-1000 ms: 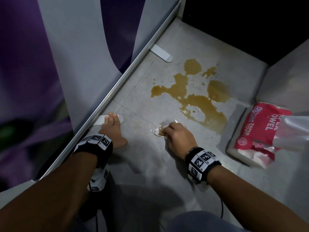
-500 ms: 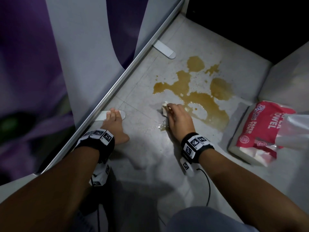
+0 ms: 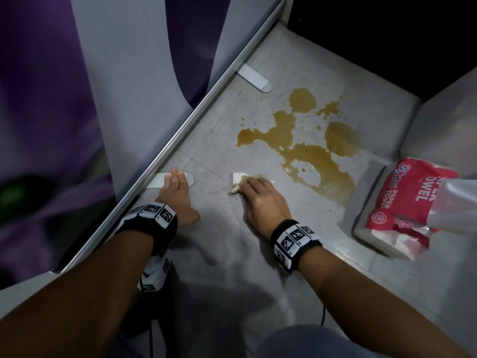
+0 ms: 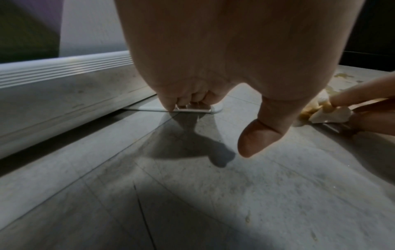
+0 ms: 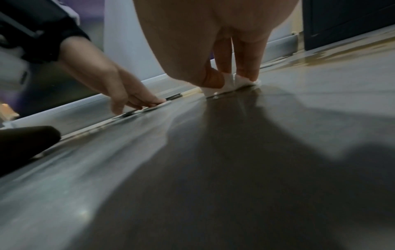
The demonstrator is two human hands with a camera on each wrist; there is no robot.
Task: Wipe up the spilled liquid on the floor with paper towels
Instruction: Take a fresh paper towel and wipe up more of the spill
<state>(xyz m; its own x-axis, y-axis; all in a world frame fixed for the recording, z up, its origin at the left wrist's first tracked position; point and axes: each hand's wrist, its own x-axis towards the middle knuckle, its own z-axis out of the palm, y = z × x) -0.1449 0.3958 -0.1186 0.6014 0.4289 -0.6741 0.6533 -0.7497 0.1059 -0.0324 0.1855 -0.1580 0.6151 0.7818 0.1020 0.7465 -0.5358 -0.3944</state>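
A brown spill (image 3: 309,151) spreads over the grey floor (image 3: 232,254) ahead of me. My right hand (image 3: 247,184) presses a crumpled, stained paper towel (image 3: 238,178) onto the floor just left of the spill's near edge. In the right wrist view, thumb and fingers (image 5: 245,71) pinch the paper towel (image 5: 241,82) against the tiles. My left hand (image 3: 176,182) holds nothing. Its straight fingertips rest on a white floor plate (image 3: 158,180) by the panel rail, and its thumb (image 4: 256,140) hangs free.
A red paper towel pack (image 3: 402,202) lies on the floor at the right, against a grey wall (image 3: 444,130). A metal rail (image 3: 180,140) of the purple-and-white panel runs along the left. A second white plate (image 3: 254,78) lies further along the rail.
The right hand pushed the towel forward to the spill's edge, then drew it back and to the left. The left hand has stayed on the plate.
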